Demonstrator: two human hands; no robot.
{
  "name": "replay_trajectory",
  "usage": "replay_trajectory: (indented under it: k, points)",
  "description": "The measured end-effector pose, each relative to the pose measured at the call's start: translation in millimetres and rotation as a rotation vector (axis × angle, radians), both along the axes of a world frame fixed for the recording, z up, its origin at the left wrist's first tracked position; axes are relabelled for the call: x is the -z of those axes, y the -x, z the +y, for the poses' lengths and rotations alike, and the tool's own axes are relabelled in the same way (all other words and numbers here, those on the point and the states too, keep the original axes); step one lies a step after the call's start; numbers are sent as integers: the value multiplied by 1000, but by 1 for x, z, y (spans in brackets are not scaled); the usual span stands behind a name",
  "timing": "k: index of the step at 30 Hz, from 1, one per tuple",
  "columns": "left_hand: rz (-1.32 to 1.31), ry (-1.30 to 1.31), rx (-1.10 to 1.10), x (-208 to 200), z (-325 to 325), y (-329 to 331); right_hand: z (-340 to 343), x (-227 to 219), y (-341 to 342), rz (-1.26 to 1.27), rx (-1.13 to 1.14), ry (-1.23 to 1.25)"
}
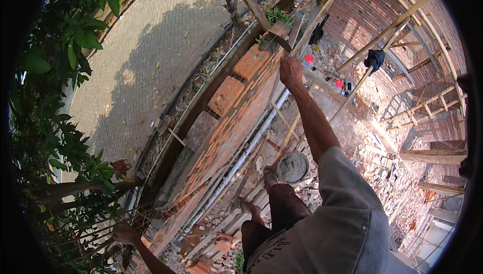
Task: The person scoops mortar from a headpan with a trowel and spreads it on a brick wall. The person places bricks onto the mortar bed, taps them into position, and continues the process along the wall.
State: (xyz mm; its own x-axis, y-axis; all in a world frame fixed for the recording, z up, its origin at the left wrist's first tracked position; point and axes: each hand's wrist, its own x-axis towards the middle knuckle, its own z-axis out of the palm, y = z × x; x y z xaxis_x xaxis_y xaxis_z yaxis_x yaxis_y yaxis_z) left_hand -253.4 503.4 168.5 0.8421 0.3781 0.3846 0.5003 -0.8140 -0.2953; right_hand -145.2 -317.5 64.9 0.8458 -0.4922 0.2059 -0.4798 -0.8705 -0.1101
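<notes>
My right hand [292, 71] is closed around the handle of a trowel at the far end of a brick wall [221, 156]. The trowel's dark blade [279, 41] lies over the wall's top, beside green leaves. Along that top sit an orange brick [251, 62], a second orange brick [226, 96] and a greyish brick [200, 131], with gaps between them. At the lower left, my left hand [126, 234] is by the wall's near end, close to thin metal bars [93, 236]. Its fingers are too dark and small to make out.
A bucket of grey mortar [293, 167] stands by my bare feet, among planks and rubble. A white pipe [236, 161] runs along the wall's base. Wooden poles [387, 30] lean on the right. Left of the wall lies a paved road [156, 48], with leafy branches [55, 98] beside it.
</notes>
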Motion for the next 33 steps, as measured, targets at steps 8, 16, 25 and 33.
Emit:
replay_trajectory:
  k: [8,16,25,33]
  points:
    - [-8,-6,39,-4,-5,-6,1,25,8,0,-12,184]
    - [84,-1,-74,0,7,-8,0,72,27,-487,427,-1279]
    - [-127,-165,145,13,31,-6,43,97,9,-848,-56,-2590]
    - [48,-53,-22,2,18,-9,14,70,31,-437,106,-2223]
